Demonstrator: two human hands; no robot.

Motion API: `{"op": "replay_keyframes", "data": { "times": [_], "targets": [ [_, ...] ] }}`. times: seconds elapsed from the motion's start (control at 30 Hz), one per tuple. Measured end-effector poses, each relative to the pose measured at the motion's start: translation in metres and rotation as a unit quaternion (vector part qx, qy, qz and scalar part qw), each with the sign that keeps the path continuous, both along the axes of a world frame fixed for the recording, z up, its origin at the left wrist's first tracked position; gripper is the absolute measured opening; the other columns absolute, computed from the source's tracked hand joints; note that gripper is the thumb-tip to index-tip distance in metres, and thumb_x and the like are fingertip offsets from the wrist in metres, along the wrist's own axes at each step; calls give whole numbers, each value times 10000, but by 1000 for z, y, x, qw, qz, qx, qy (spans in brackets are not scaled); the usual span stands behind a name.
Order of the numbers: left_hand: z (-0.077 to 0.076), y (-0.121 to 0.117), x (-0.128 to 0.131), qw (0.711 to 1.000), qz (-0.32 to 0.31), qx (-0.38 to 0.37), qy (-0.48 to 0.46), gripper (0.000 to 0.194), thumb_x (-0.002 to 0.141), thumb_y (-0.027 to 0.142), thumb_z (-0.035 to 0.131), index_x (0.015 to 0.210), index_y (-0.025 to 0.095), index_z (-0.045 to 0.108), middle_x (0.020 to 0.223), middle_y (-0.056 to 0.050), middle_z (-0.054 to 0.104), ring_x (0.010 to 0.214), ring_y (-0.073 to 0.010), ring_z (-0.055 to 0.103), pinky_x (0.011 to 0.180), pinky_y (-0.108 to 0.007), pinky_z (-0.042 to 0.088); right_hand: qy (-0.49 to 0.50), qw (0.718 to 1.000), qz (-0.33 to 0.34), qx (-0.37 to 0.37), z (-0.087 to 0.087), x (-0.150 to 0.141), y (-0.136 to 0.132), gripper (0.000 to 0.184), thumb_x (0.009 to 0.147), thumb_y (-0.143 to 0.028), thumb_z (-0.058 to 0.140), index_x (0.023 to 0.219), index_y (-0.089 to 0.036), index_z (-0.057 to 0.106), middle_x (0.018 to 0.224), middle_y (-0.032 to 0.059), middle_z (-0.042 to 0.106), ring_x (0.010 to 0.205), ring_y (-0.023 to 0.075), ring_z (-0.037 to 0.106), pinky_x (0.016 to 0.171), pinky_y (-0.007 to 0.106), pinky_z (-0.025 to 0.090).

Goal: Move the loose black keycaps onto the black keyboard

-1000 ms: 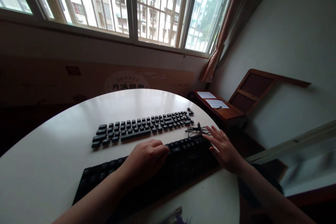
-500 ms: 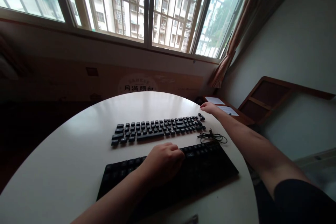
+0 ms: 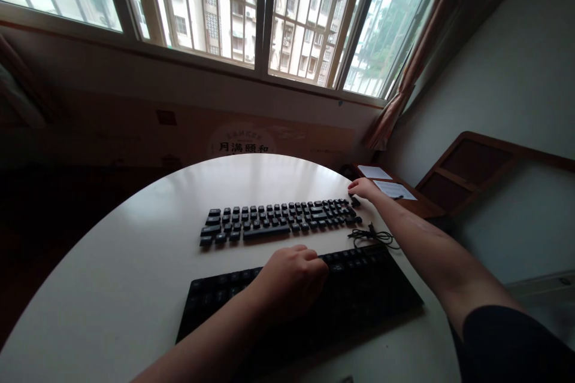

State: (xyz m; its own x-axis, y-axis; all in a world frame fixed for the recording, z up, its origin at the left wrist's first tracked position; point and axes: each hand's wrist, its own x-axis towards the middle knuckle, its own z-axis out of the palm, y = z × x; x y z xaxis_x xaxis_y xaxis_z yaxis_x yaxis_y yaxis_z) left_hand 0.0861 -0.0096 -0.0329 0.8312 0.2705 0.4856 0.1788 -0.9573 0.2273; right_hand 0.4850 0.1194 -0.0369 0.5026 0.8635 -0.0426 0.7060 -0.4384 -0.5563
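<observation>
A black keyboard (image 3: 359, 293) lies on the white round table, with keys along its upper part and a dark, bare-looking area nearer me. Over its middle rests my left hand (image 3: 294, 278), fingers curled; whatever they hold, if anything, is hidden beneath. Beyond it, loose black keycaps (image 3: 274, 213) stand in rows on the table, a long bar-shaped keycap (image 3: 266, 232) among them. At the far right end of these rows, my right hand (image 3: 365, 189) reaches down with fingertips pinched at a small black keycap (image 3: 355, 200).
A coiled black cable (image 3: 374, 236) lies between the keycaps and the keyboard's right end. The white table (image 3: 103, 287) has a curved edge. Past it at right, papers (image 3: 394, 190) lie on a wooden surface. A barred window (image 3: 262, 12) and curtain (image 3: 395, 111) are behind.
My right hand has come down slightly toward the keycaps at the far right end. My left hand stays over the keyboard. The whole view has shifted a little.
</observation>
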Motion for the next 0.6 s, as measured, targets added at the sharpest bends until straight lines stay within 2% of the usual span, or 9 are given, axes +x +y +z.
{"op": "replay_keyframes", "data": {
  "times": [0.17,0.27,0.33,0.43,0.57,0.6],
  "targets": [
    [0,0,0,1000,2,1,-3,149,877,145,546,790,190,657,730,-22,659,644,-155,558,558,-259,382,42,993,-7,108,18,-7,-9,322,968,-347,615,1238,-170,607,1249,91,621,1040,224,642,872,427,565],
    [0,0,0,1000,-1,-2,-3,165,893,155,534,808,194,670,724,-26,656,648,-164,563,565,-269,388,91,976,1,197,32,-16,-33,287,936,-340,662,1138,-136,651,1078,79,686,912,197,679,776,367,591],
    [0,1,-1,1000,-5,-4,-3,177,902,160,525,823,196,678,725,-28,656,657,-169,571,570,-273,391,127,957,6,260,37,-23,-65,302,867,-362,735,1052,-127,692,940,75,717,839,201,697,685,319,600],
    [1,2,-1,1000,-11,-4,-5,190,905,156,513,841,198,686,725,-32,656,670,-170,585,579,-269,393,186,926,14,328,32,-34,-133,387,754,-444,814,992,-151,724,869,77,738,821,235,722,600,309,613],
    [3,3,-1,1000,-15,-5,-8,201,921,160,504,857,197,691,736,-33,660,680,-169,600,583,-262,398,261,900,-4,350,2,-52,-225,410,682,-440,864,946,-150,743,842,87,755,794,259,748,597,339,645],
    [3,3,-1,1000,-16,-6,-8,203,925,163,503,864,198,693,743,-33,663,684,-169,605,589,-262,403,312,878,-30,361,-7,-57,-241,383,670,-398,880,933,-151,750,839,86,757,795,258,751,592,327,646]
  ]
}}
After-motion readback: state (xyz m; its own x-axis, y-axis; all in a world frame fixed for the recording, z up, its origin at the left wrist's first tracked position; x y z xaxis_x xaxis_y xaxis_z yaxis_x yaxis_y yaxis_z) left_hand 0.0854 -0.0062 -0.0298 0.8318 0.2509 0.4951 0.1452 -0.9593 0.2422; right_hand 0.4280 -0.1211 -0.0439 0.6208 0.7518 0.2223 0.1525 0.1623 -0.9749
